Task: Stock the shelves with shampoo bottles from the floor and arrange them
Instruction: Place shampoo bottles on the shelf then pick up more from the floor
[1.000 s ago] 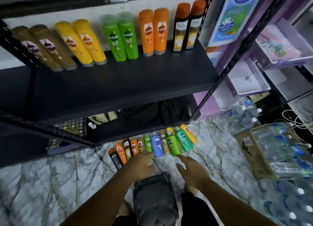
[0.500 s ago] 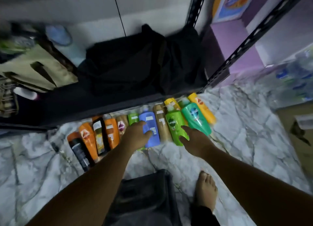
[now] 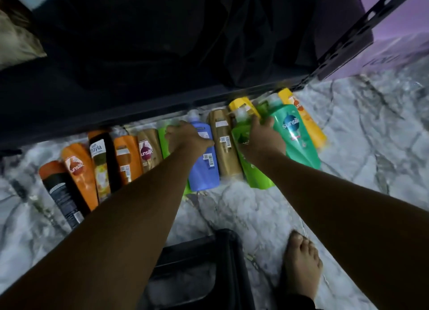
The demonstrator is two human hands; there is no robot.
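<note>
Marble floor (image 3: 255,207) carries the bottles (image 3: 79,170), which lie side by side in a row just along the front edge of the bottom shelf (image 3: 116,114). We have our left hand (image 3: 188,139) laid over the upper part of the blue bottle (image 3: 204,170) near the middle of the row. The thumb lies across its face and the fingers are bent, but we cannot tell whether they grip it. Our right hand (image 3: 263,139) is curled round the lime bottle (image 3: 257,177), with its fingers tucked between that and the teal bottle (image 3: 294,133), which touches it. A tan bottle (image 3: 226,147) lies between the blue and the lime. The row ends with a black bottle (image 3: 62,193) on the left and a yellow bottle (image 3: 308,124) on the right. Dark cloth (image 3: 209,31) sits on the shelf. Our bare foot (image 3: 301,263) stands on the floor, well apart from the row.
</note>
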